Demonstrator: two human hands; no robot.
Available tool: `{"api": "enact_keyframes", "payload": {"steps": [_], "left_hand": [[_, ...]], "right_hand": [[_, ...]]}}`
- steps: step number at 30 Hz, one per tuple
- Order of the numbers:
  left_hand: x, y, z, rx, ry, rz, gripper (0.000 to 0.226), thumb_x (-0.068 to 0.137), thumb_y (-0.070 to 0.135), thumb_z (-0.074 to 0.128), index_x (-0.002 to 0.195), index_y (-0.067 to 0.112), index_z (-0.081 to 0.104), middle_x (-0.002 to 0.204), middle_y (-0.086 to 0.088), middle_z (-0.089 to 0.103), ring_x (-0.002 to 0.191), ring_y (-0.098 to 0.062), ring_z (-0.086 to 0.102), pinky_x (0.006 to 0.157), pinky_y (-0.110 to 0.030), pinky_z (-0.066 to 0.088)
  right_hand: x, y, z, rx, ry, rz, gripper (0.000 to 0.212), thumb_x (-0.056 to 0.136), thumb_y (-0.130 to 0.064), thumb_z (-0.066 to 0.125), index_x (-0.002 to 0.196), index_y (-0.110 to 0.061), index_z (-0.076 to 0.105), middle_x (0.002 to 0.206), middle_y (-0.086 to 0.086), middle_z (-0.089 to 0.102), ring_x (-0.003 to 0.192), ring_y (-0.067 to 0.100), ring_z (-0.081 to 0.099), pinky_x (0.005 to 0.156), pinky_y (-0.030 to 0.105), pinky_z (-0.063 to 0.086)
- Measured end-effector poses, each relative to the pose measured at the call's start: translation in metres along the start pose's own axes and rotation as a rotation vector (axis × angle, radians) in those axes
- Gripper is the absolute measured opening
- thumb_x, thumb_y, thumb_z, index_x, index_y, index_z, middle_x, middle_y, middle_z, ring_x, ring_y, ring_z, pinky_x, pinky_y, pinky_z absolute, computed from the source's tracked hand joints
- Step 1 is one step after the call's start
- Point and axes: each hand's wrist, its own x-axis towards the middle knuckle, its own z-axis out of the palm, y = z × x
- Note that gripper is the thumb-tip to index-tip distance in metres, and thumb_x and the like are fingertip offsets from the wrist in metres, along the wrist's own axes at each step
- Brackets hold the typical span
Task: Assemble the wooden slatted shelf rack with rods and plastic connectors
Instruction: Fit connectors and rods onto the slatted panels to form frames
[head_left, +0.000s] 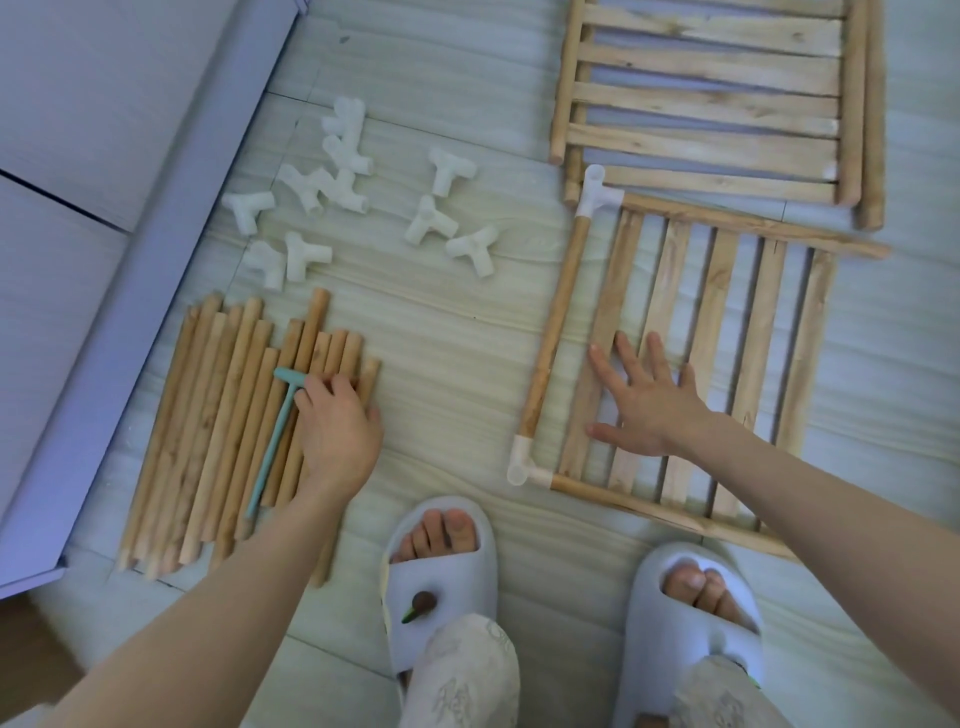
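A slatted wooden shelf panel (722, 332) lies on the floor at the right. White plastic connectors sit on two of its corners, one at the top left (597, 197) and one at the bottom left (522, 465), joined by a rod (556, 322). My right hand (644, 395) rests flat on the slats with fingers spread. At the left lies a pile of wooden rods (223, 431) with a small teal hammer (275, 431) on top. My left hand (337, 421) lies on the pile, its fingers curled over the rods beside the hammer head.
Several loose white connectors (343, 171) are scattered on the floor above the rods. More slatted panels (711, 98) are stacked at the top right. A white cabinet edge (156, 249) runs along the left. My slippered feet (441, 566) stand at the bottom.
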Motion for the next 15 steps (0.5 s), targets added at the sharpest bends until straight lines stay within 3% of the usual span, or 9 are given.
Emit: {"api": "enact_keyframes", "payload": {"steps": [4, 9, 12, 15], "left_hand": [[0.002, 0.004, 0.000, 0.015, -0.012, -0.010, 0.036, 0.094, 0.021, 0.051, 0.121, -0.002, 0.050, 0.127, -0.022, 0.040, 0.116, -0.035, 0.039, 0.095, -0.039, 0.037], [0.003, 0.025, -0.026, -0.317, 0.037, 0.069, 0.031, 0.096, 0.025, 0.047, 0.119, 0.004, 0.047, 0.099, -0.012, 0.063, 0.085, -0.028, 0.062, 0.071, -0.042, 0.051], [0.003, 0.041, -0.054, -0.565, 0.164, 0.218, 0.026, 0.096, 0.025, 0.047, 0.118, 0.011, 0.049, 0.092, 0.004, 0.060, 0.076, -0.006, 0.058, 0.063, -0.020, 0.049], [-0.004, 0.056, -0.077, -0.831, 0.209, 0.279, 0.019, 0.096, 0.029, 0.047, 0.113, 0.020, 0.045, 0.094, 0.010, 0.057, 0.084, -0.007, 0.060, 0.067, -0.013, 0.050]], "right_hand": [[0.001, 0.000, 0.000, 0.001, -0.003, -0.002, 0.091, 0.089, -0.064, 0.036, 0.139, -0.033, -0.032, 0.151, 0.003, -0.033, 0.136, 0.034, -0.032, 0.112, 0.062, 0.001], [0.003, 0.001, 0.000, 0.009, -0.006, -0.002, 0.091, 0.089, -0.064, 0.037, 0.139, -0.034, -0.032, 0.151, 0.002, -0.034, 0.136, 0.034, -0.033, 0.111, 0.062, 0.000], [0.002, 0.000, 0.000, 0.037, 0.032, 0.004, 0.086, 0.091, -0.060, 0.037, 0.142, -0.033, -0.027, 0.153, 0.001, -0.030, 0.138, 0.033, -0.030, 0.111, 0.061, 0.001], [-0.005, -0.005, 0.001, 0.128, 0.081, -0.008, 0.073, 0.096, -0.050, 0.035, 0.148, -0.032, -0.013, 0.157, 0.002, -0.018, 0.142, 0.029, -0.020, 0.112, 0.059, 0.004]]}}
